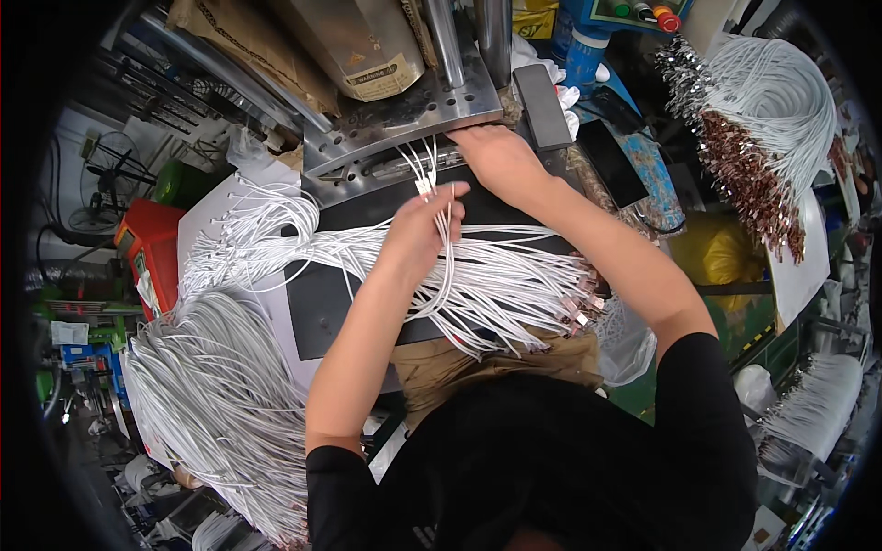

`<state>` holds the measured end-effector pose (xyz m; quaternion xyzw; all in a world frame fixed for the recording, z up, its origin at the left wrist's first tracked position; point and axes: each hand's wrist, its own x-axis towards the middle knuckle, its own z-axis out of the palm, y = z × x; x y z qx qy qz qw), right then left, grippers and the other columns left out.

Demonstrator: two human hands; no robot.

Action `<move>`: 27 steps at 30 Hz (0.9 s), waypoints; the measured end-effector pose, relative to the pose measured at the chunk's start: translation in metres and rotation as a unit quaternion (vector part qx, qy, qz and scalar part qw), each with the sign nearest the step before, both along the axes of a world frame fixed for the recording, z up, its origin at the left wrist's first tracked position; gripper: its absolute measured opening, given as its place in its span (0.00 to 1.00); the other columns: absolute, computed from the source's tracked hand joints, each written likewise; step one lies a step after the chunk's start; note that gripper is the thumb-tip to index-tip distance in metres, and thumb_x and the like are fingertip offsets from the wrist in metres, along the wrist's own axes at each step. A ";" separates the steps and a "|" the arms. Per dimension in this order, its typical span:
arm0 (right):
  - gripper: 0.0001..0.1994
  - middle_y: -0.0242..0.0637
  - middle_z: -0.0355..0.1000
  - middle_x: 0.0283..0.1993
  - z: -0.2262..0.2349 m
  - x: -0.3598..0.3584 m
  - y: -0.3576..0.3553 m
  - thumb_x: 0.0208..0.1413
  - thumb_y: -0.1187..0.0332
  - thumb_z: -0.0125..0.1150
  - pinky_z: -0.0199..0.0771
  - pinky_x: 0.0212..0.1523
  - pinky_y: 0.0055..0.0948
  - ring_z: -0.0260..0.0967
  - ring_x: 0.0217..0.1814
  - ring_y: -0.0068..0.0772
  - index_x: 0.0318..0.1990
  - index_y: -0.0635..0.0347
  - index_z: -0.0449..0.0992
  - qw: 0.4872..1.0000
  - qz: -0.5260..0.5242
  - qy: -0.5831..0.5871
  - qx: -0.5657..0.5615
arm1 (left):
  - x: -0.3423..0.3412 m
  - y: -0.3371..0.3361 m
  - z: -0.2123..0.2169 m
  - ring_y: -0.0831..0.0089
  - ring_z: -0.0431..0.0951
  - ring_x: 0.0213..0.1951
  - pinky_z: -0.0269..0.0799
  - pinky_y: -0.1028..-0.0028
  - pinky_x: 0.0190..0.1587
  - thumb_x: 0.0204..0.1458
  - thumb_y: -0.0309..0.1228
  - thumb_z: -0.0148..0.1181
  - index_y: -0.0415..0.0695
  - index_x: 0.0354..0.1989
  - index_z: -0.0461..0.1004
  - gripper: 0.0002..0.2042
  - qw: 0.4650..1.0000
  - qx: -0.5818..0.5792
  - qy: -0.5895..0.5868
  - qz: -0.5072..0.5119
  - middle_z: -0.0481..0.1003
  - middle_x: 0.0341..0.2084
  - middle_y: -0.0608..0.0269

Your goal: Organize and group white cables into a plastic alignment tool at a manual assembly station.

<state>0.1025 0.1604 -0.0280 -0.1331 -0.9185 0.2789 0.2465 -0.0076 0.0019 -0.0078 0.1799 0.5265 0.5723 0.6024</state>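
My left hand (424,228) is closed around a few white cables (447,275), with small whitish plugs (425,185) showing just above the fingers. From there thin strands run up to the metal mould (413,167) of a press. My right hand (503,163) reaches to the right part of the mould, under the front edge of the upper steel plate (404,133). Its fingertips are hidden there, so whether it grips anything does not show. Below both hands, a bundle of white cables (496,271) with coppery ends lies across the dark work surface (317,317).
A large heap of white cables (211,395) lies at the left, beside a red box (147,248). Steel columns (446,46) rise around the press. A dark grey block (542,106) and a black phone (613,163) lie at the right. Another cable bundle (772,101) hangs far right.
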 end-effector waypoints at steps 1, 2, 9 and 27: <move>0.17 0.47 0.77 0.43 -0.017 0.000 0.012 0.60 0.66 0.55 0.76 0.48 0.35 0.76 0.45 0.44 0.52 0.67 0.74 0.989 -0.025 -0.009 0.144 | -0.005 0.010 -0.001 0.78 0.72 0.26 0.70 0.77 0.31 0.64 0.31 0.53 0.36 0.48 0.74 0.12 0.999 0.000 -0.024 0.033 0.75 0.28 0.65; 0.17 0.46 0.77 0.42 -0.019 -0.003 0.014 0.58 0.66 0.56 0.76 0.46 0.37 0.76 0.44 0.44 0.50 0.68 0.75 0.957 -0.045 -0.015 0.286 | -0.010 0.014 0.000 0.76 0.74 0.28 0.73 0.75 0.34 0.63 0.30 0.55 0.36 0.49 0.74 0.12 0.996 0.001 -0.047 0.070 0.76 0.30 0.64; 0.17 0.45 0.75 0.37 -0.029 0.023 -0.004 0.54 0.69 0.57 0.76 0.40 0.30 0.74 0.35 0.36 0.50 0.66 0.76 0.992 -0.038 0.004 0.122 | -0.008 0.019 -0.021 0.74 0.77 0.30 0.75 0.75 0.37 0.61 0.34 0.58 0.38 0.47 0.76 0.13 1.000 -0.008 0.018 0.017 0.78 0.31 0.64; 0.18 0.37 0.78 0.31 -0.026 0.037 -0.005 0.56 0.64 0.55 0.72 0.34 0.25 0.74 0.30 0.23 0.48 0.68 0.79 0.929 -0.099 0.004 -0.357 | 0.011 0.028 -0.017 0.82 0.67 0.20 0.60 0.80 0.23 0.59 0.37 0.61 0.37 0.39 0.80 0.14 0.990 -0.060 0.125 -0.034 0.71 0.21 0.72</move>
